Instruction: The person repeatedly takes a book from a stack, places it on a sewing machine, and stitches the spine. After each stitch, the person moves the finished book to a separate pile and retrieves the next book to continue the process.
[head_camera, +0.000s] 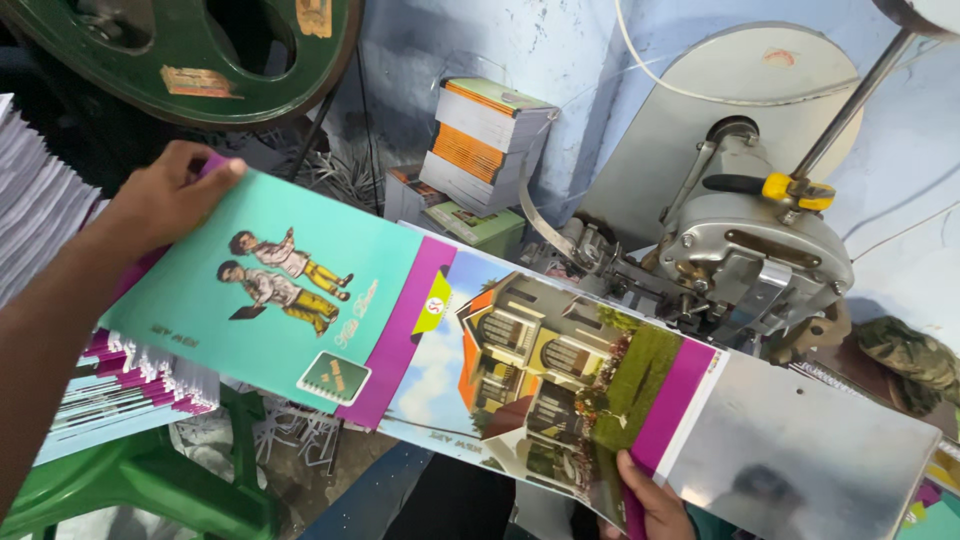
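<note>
Against a pale blue wall stood a stapler (745, 240), and we judged stitching was under way: our left hand (165, 200) gripped a teal booklet (290, 300), our right hand (655, 500), half cropped, pinched a house-cover booklet (540, 375) on its plate (800, 450); next needed alignment.

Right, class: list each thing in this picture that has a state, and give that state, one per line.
Left hand: gripping the teal booklet's top corner.
Teal booklet: closed, held over the stack.
Right hand: pinching the house-cover booklet's lower edge.
House-cover booklet: closed, lying on the metal plate.
Metal plate: bare at its right end.
Booklet stack: piled on the green stool.
</note>
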